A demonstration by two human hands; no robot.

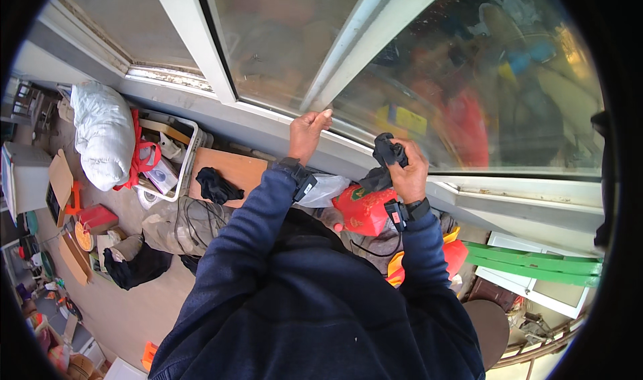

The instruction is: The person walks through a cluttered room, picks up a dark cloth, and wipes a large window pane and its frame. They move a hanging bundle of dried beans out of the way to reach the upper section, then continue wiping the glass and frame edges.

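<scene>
My right hand [409, 168] grips a crumpled black cloth [383, 154] in front of the lower frame of a glass window. To its left, my left hand [310, 129] is raised by the foot of a white window post [346, 53], its fingers curled and the thumb against the index finger. Whether anything small is between those fingertips cannot be told. Behind the hands stands a dusty glass pane [472, 88], with blurred coloured shapes in it. A second black cloth [216, 185] lies on a wooden board [251, 171] left of my left forearm.
Below the sill lie a red bag [364, 209] and a clear plastic bag [319, 191]. A white basket [187, 166] of mixed items and a white rolled bundle [103, 134] stand at the left. Green slats [532, 263] and a round brown top [485, 330] are at the right.
</scene>
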